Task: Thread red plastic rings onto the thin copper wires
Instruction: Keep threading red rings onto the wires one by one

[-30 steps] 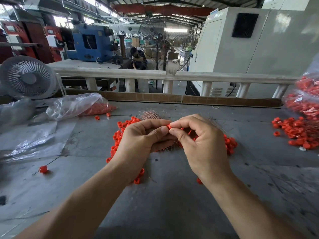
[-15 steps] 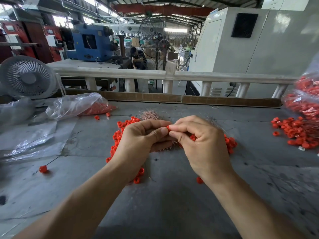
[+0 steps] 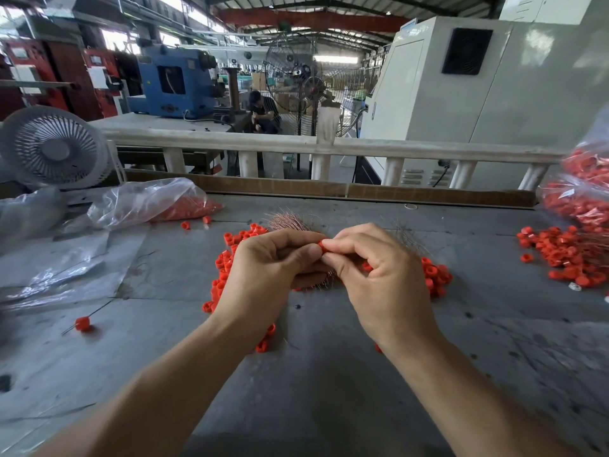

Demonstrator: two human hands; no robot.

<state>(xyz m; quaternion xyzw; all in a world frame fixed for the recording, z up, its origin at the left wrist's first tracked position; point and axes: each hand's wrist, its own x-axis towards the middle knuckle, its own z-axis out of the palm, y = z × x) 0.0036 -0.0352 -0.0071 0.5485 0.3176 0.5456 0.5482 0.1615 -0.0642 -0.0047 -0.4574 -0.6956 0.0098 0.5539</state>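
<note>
Grip: right hand [image 3: 379, 278] pinches a red ring [image 3: 321, 247] between thumb and forefinger; left hand [image 3: 273, 275] curls its fingertips against the same ring.
Ring: held above the bench [image 3: 329, 374], over the loose ring pile [image 3: 435, 275].
Copper wires: bundle [image 3: 286, 222] fans out just behind the hands.
Left: plastic bag of rings [image 3: 148, 206], small white fan [image 3: 54, 148].
Right: second ring heap [image 3: 566, 252].

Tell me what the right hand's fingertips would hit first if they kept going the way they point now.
The red ring they already pinch, then straight away the left hand, whose fingertips meet them there. Depth is hard to judge from this view.
</note>
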